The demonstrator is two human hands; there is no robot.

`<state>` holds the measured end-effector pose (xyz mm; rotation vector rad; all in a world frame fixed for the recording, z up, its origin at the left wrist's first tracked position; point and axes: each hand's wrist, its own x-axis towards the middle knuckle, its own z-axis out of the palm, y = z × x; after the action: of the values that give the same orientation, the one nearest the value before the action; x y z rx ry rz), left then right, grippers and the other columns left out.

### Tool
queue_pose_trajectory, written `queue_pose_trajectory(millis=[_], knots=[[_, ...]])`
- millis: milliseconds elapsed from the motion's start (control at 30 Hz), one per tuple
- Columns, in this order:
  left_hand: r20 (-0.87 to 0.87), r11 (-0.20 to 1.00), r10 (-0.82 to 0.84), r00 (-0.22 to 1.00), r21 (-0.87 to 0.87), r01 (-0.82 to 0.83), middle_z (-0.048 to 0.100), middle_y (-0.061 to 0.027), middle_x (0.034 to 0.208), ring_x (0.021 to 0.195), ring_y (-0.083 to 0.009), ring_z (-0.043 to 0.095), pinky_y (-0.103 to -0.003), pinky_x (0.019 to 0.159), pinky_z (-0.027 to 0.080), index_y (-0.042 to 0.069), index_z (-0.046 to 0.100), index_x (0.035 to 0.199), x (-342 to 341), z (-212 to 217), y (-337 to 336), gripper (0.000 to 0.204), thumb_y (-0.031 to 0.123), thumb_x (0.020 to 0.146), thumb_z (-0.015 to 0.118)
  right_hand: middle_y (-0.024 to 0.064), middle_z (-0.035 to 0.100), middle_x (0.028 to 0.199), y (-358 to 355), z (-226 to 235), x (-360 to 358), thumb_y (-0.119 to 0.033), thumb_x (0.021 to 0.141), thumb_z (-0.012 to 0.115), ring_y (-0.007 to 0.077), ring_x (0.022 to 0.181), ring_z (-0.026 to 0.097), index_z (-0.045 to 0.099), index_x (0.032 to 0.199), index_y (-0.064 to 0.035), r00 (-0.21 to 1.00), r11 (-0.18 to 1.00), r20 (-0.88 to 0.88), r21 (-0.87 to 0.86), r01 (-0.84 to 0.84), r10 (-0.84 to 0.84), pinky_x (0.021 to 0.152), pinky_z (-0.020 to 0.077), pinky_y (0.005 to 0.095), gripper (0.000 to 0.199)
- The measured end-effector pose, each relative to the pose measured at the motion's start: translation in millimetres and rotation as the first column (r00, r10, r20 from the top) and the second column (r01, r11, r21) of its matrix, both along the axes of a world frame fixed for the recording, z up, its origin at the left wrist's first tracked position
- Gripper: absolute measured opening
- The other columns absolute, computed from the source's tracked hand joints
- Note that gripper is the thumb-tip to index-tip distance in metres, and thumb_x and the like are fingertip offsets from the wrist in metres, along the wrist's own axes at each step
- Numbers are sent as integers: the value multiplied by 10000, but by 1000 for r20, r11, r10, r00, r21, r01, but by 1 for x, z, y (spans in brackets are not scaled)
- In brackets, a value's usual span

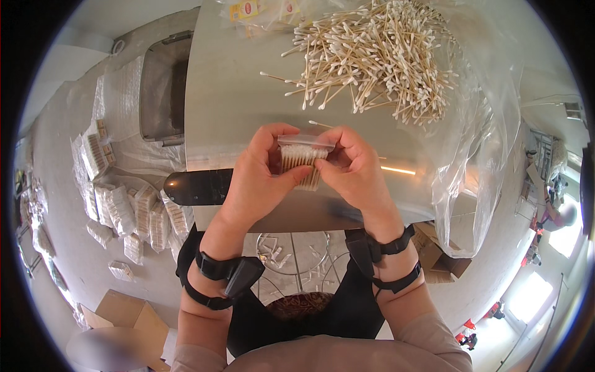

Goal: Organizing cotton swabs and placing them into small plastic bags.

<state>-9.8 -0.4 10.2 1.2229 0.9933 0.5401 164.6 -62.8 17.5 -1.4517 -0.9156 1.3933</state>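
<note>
Between my two hands, over the near part of the metal table, is a small clear plastic bag of cotton swabs (302,162), its flap side facing away from me. My left hand (263,164) grips the bag's left side, with the thumb lying across its front. On the right side, my right hand (350,162) pinches the bag near its upper part, thumb and fingers closed on it. White tips show along the top of the packed row, wooden sticks below. One loose cotton swab (321,124) lies just beyond the bag. Farther off spreads a large heap of loose cotton swabs (384,59).
The metal table (235,105) has a black bin (162,93) at its left. Clear plastic sheeting (474,167) hangs over the right edge. Filled packs (139,211) lie on the floor at left. Cardboard boxes (127,310) stand lower left and right. Yellow-printed packets (251,11) sit at the far edge.
</note>
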Motion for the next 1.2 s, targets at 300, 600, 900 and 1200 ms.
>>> queue_pose_trajectory(millis=[300, 600, 900, 1200], knots=[[55, 999, 24, 998, -43, -22, 596, 6, 856, 723, -44, 539, -206, 629, 460, 40, 533, 1209, 2, -1, 1, 495, -27, 768, 746, -18, 606, 918, 4, 9, 5, 46, 846, 610, 48, 810, 573, 598, 1050, -17, 989, 999, -145, -31, 13, -18, 717, 478, 215, 214], [55, 999, -1, 998, -50, 4, 598, 9, 874, 734, -37, 535, -202, 625, 454, 42, 531, 1218, 1, -5, 1, 507, -12, 765, 754, -28, 579, 934, 3, 6, 2, 55, 853, 584, -4, 769, 504, 603, 1085, -34, 997, 1000, -79, -23, 6, -7, 654, 395, 163, 250], [48, 996, -38, 998, -82, 42, 599, -28, 970, 862, -79, 577, -234, 733, 491, 43, 496, 1269, 2, 0, 3, 573, -26, 765, 760, -24, 591, 962, 1, -1, 6, 66, 867, 555, 21, 831, 550, 590, 1087, -14, 981, 1000, -194, -2, 7, -7, 710, 455, 193, 237], [142, 987, -20, 990, -157, 42, 647, -63, 974, 858, -102, 624, -254, 734, 518, 33, 496, 1268, 2, -3, 3, 581, 14, 768, 791, -24, 586, 877, 2, -2, 5, -84, 950, 633, 35, 799, 544, 609, 1002, -23, 975, 998, -213, -12, 55, -56, 706, 469, 214, 83]])
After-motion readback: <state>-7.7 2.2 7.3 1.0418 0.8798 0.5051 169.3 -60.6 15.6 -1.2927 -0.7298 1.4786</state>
